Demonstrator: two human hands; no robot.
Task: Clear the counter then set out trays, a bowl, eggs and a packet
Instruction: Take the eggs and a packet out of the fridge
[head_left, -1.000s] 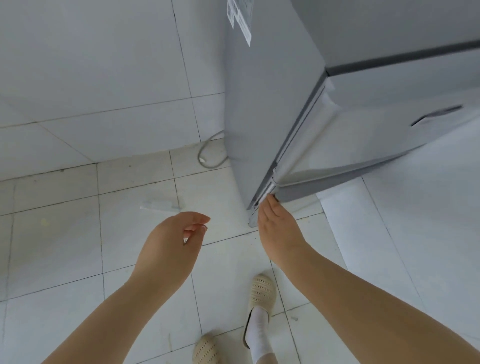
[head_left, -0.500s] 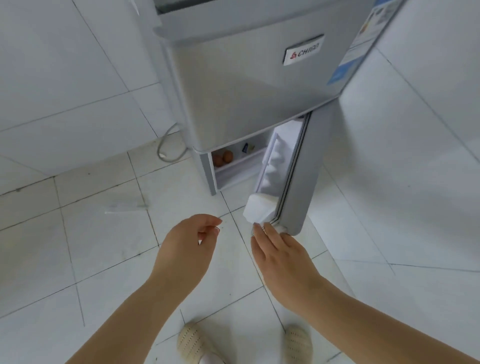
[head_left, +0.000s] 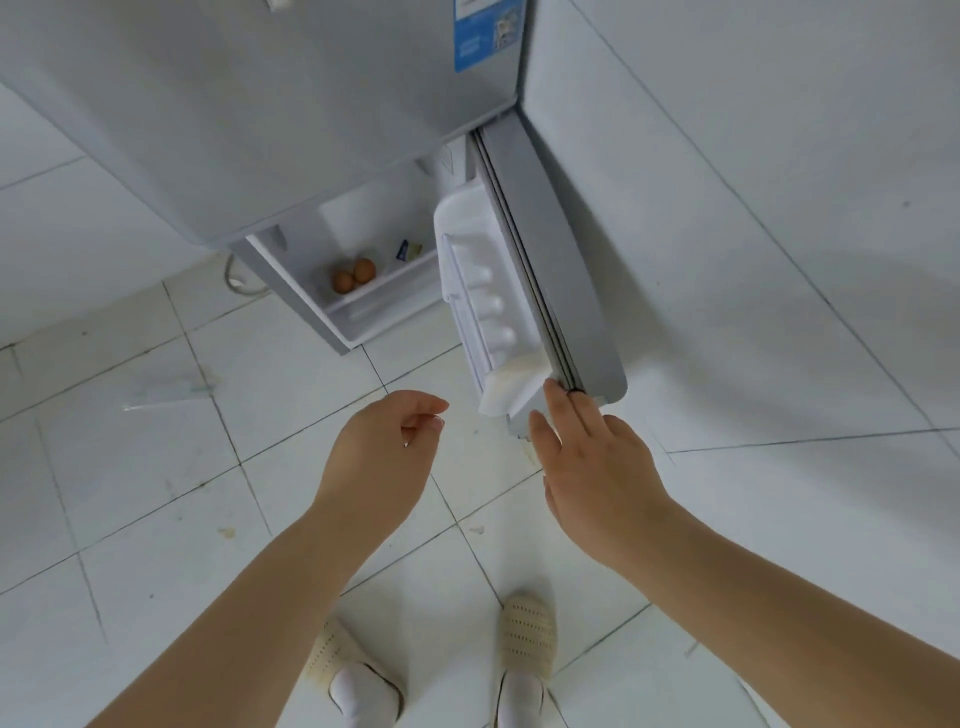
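- Grey metal fridge stands ahead of you, its lower door swung wide open to your right.
- Your right hand reaches to the door's near bottom corner; its fingers are spread flat and straight, fingertips touching the door edge beside the white door shelf, gripping nothing.
- Your left hand hangs in the air, well short of the fridge, fingers loosely curled toward the thumb and holding nothing.
- Two brown eggs sit touching each other on the white inner shelf, beyond your left fingertips and up from them.
- Just right of the eggs, on the same shelf, a small packet leans upright; its print is too small to read.
- Your slippers stand on the white tiled floor beneath both wrists.
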